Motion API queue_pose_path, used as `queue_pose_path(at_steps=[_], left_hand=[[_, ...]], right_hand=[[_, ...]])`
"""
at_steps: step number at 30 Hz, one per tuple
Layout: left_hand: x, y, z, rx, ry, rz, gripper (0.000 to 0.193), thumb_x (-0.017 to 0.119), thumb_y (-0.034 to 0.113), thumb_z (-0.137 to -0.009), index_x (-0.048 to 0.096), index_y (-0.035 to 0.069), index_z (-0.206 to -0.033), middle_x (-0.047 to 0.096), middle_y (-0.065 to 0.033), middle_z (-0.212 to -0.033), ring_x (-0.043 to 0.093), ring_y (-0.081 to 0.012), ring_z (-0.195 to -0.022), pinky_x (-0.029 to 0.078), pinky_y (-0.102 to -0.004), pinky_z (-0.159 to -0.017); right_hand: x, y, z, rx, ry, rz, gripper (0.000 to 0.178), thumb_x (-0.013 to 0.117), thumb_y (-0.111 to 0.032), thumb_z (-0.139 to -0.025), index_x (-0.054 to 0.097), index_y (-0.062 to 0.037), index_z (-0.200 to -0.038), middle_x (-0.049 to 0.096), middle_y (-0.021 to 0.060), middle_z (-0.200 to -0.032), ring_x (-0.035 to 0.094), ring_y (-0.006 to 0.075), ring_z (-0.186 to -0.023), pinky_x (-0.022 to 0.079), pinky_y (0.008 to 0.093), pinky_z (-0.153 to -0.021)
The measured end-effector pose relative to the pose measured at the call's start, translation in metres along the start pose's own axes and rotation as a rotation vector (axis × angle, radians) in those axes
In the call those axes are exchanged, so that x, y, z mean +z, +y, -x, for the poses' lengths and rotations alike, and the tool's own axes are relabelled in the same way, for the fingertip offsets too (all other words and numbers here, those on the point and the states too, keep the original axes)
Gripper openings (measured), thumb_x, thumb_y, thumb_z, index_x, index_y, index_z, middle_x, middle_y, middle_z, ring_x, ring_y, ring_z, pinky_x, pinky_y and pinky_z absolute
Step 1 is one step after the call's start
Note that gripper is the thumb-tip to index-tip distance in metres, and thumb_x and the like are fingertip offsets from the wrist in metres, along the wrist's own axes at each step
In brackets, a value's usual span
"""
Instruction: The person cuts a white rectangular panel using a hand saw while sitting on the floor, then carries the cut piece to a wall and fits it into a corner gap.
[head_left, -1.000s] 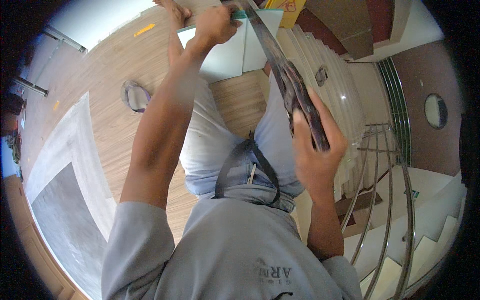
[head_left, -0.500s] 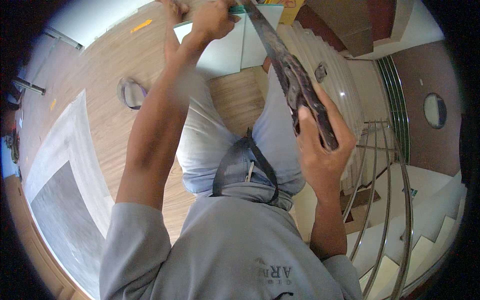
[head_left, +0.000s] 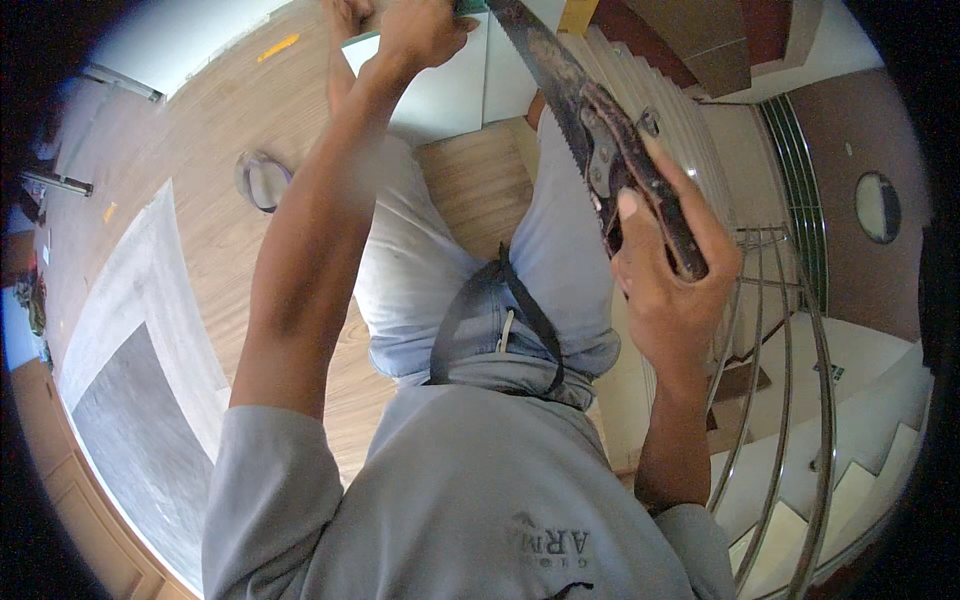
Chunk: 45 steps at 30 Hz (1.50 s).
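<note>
Saw (head_left: 588, 140) is held up at a slant by the right hand (head_left: 680, 300), just beside the right leg (head_left: 555, 220). Its blade (head_left: 537, 60) is long, flat and dark, spotted with brown and gray. Small, sharp teeth (head_left: 548, 98) are lined up along its left side, and its far end is cut off by the top of the view. The handle (head_left: 640, 160) is thick and almost black, rubbed to a reddish brown in places. Next to it, a dull gray metal piece (head_left: 600, 165) can be seen. The handle is gripped tight, with the thumb (head_left: 628, 205) laid on its side. The left hand (head_left: 425, 35) is curled near the top of a white board (head_left: 445, 100); what is pinched there cannot be told.
</note>
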<state>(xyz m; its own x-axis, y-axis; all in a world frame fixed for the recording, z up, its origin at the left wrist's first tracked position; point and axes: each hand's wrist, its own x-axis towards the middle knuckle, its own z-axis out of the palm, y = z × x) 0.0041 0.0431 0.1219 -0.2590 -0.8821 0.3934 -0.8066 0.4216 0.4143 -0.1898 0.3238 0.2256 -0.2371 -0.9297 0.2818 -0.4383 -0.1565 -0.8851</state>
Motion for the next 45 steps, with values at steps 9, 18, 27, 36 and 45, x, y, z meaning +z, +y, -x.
queue_pose_path(at_steps=[9,18,27,36,45], left_hand=[[-0.012,0.008,-0.002,0.009,-0.076,-0.003,0.03,0.071,0.021,-0.087,0.071,0.005,-0.112,0.074,-0.024,-0.103,0.07,-0.0441,-0.099,0.055,-0.0522,-0.087],[0.002,0.0,0.001,0.029,-0.079,-0.099,0.031,0.07,0.02,-0.087,0.071,0.005,-0.115,0.074,-0.0243,-0.099,0.07,-0.0448,-0.097,0.055,-0.0533,-0.085],[-0.008,0.004,0.006,-0.011,-0.025,-0.005,0.03,0.073,0.02,-0.086,0.072,0.005,-0.112,0.074,-0.0235,-0.097,0.071,-0.0435,-0.094,0.056,-0.0528,-0.083],[-0.004,0.008,0.006,0.09,0.096,-0.025,0.029,0.073,0.019,-0.084,0.072,0.004,-0.11,0.074,-0.0246,-0.098,0.071,-0.0438,-0.093,0.056,-0.0523,-0.082],[0.002,0.003,0.003,0.08,-0.017,-0.06,0.03,0.072,0.02,-0.085,0.072,0.005,-0.112,0.074,-0.024,-0.097,0.07,-0.0444,-0.094,0.056,-0.0531,-0.083]], right_hand=[[0.062,0.037,-0.095,-0.12,-0.031,0.128,0.023,0.065,-0.006,-0.09,0.068,0.0096,-0.106,0.071,0.0217,-0.086,0.072,0.0301,-0.081,0.056,0.0393,-0.077],[0.017,0.009,-0.058,-0.44,-0.03,0.344,0.036,0.066,-0.003,-0.087,0.07,0.0055,-0.121,0.076,0.0197,-0.1,0.073,0.0205,-0.085,0.057,0.033,-0.078],[0.012,0.01,-0.048,-0.091,-0.082,0.027,0.036,0.065,-0.004,-0.086,0.071,0.004,-0.121,0.077,0.0189,-0.099,0.075,0.0231,-0.09,0.058,0.035,-0.083],[0.061,0.023,-0.104,-0.111,0.013,0.03,0.025,0.063,-0.001,-0.089,0.071,0.0078,-0.11,0.072,0.0242,-0.087,0.072,0.0309,-0.08,0.055,0.0387,-0.074],[-0.007,0.009,-0.025,0.007,-0.015,-0.016,0.034,0.066,-0.004,-0.085,0.072,0.0047,-0.117,0.075,0.0187,-0.09,0.074,0.021,-0.081,0.057,0.0327,-0.075]])
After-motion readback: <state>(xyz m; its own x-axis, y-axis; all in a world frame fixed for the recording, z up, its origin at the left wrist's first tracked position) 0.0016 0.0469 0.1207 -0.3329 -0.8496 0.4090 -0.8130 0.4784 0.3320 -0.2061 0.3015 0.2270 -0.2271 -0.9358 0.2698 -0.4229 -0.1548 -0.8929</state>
